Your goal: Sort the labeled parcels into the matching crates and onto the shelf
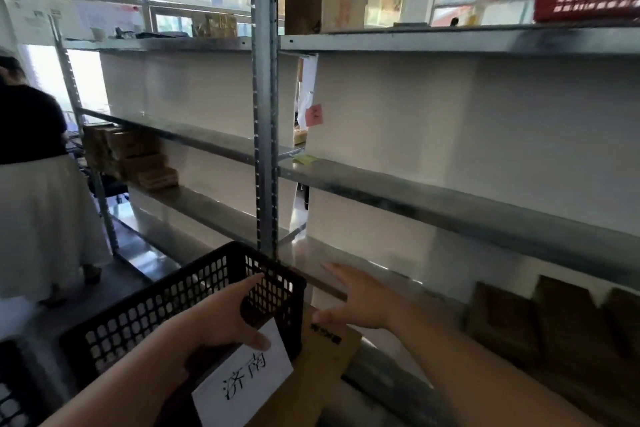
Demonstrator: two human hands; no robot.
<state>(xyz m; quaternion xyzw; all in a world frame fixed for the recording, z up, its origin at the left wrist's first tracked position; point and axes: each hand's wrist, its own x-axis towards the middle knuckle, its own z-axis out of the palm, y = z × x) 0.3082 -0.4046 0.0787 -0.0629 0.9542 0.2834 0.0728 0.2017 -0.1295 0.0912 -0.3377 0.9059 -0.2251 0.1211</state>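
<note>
A white label card [244, 380] marked 济南 is pinched by the left hand [227, 317] against the front wall of the black mesh crate [162, 308], while the right hand [360, 298] is held open and empty, fingers spread, above a flat brown cardboard parcel [320, 367] lying just beside the crate below the metal shelf [450, 199]. The labelling or checking of the crate appears to be in hand. Next, the parcel would probably need to be grasped and matched to that label.
</note>
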